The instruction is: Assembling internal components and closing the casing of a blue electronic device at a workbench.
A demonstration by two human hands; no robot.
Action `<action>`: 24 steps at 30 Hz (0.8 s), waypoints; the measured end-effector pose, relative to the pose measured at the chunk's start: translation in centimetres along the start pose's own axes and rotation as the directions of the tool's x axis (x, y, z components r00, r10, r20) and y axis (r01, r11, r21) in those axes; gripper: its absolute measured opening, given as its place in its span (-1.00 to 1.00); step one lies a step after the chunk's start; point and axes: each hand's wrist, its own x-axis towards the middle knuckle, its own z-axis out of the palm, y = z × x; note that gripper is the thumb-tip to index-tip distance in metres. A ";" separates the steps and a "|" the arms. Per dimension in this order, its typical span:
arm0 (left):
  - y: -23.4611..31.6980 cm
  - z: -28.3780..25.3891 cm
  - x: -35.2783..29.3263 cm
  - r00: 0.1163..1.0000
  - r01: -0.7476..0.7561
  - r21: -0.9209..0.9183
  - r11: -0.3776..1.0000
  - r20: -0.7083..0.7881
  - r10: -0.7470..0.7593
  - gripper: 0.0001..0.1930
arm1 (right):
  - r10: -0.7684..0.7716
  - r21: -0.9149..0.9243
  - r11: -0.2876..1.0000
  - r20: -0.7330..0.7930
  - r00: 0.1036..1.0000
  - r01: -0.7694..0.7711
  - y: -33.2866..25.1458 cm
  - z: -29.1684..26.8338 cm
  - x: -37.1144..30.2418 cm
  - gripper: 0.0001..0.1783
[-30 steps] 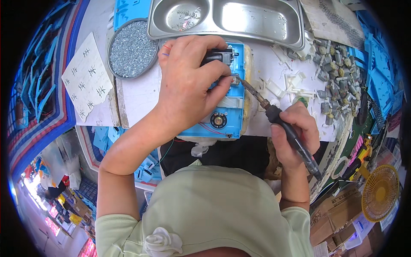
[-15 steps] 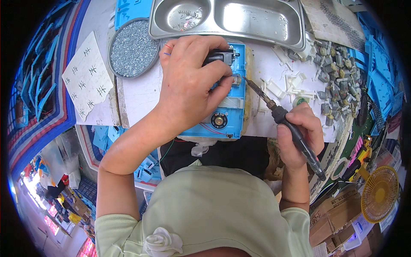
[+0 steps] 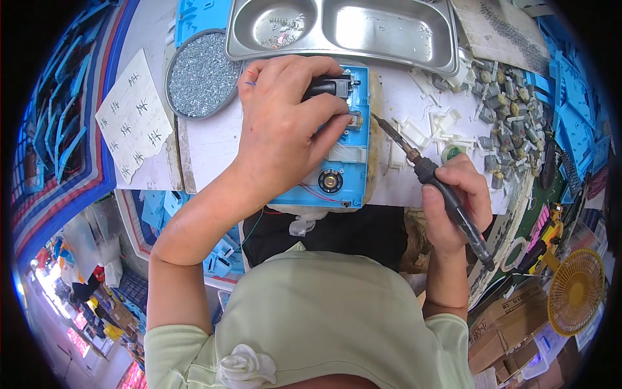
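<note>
Iron in the right hand, tip just off the case's right edge!
The right hand has its fingers and thumb closed round the iron; the left hand curls over the blue case, fingertips near a small metal part, and whether they pinch it, I can't tell. The case sits mid-table, speaker nearest the body, steel tray beyond.

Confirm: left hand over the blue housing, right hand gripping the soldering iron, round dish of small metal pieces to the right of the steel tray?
One error: in the head view the round dish is left of the steel tray. The left hand, blue housing, right hand and soldering iron are as stated.
</note>
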 end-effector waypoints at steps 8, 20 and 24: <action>0.0 -0.7 -0.4 0.999 -0.030 -0.020 0.999 0.028 0.030 -0.85 | 0.013 0.003 1.000 -0.007 1.000 -0.013 0.0 -0.1 -0.1 -0.68; 1.2 -0.7 0.3 0.991 -0.090 0.096 0.991 0.110 0.079 -0.82 | -0.002 0.004 1.000 0.035 0.999 0.002 -0.3 -0.2 0.0 -0.65; 1.1 -0.6 0.1 0.988 -0.143 0.138 0.980 0.081 0.133 -0.81 | -0.019 -0.017 1.000 0.038 0.999 0.020 -0.4 -0.2 0.0 -0.66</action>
